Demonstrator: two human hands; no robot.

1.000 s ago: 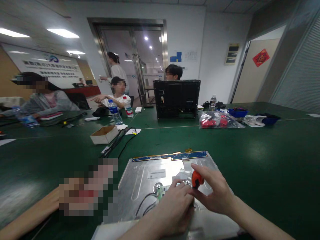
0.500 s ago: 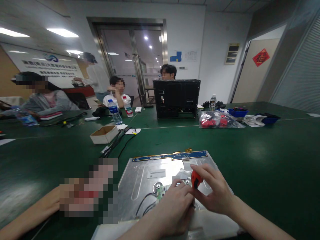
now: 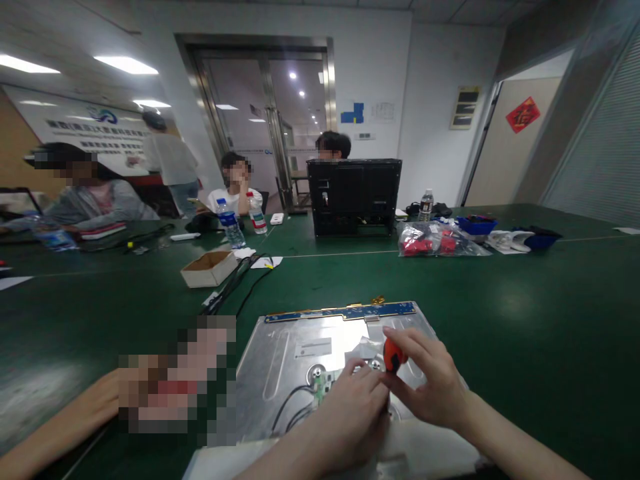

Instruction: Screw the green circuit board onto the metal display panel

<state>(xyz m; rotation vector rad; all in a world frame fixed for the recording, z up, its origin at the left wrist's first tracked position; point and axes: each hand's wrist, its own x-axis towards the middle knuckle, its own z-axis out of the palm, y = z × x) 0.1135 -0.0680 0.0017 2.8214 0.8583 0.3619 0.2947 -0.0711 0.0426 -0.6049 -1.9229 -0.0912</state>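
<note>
A screwdriver with an orange and black handle (image 3: 393, 355) stands nearly upright over a silver metal panel (image 3: 280, 360). The thumb and fingers of my right hand (image 3: 431, 381) pinch that handle. Just to its left, my left hand (image 3: 357, 407) rests low on the panel with curled fingers, close to the screwdriver; whatever is under them is hidden, as is the screwdriver's tip. A green circuit board (image 3: 323, 385) with black wires (image 3: 287, 403) shows partly beside my left hand. Along the panel's far edge runs a blue circuit strip (image 3: 345, 311).
At left, another person's forearm (image 3: 70, 417) reaches toward a blurred-out object. Beyond the panel are a small open box (image 3: 209, 269), black cables (image 3: 235, 283), bottles (image 3: 230, 223), a black monitor housing (image 3: 354, 198) and a plastic bag with red items (image 3: 435, 241). Several people are around the table.
The orange handle and my right fingertips have shifted very slightly; my left hand stays put. In the background, the standing person in white has moved left.
</note>
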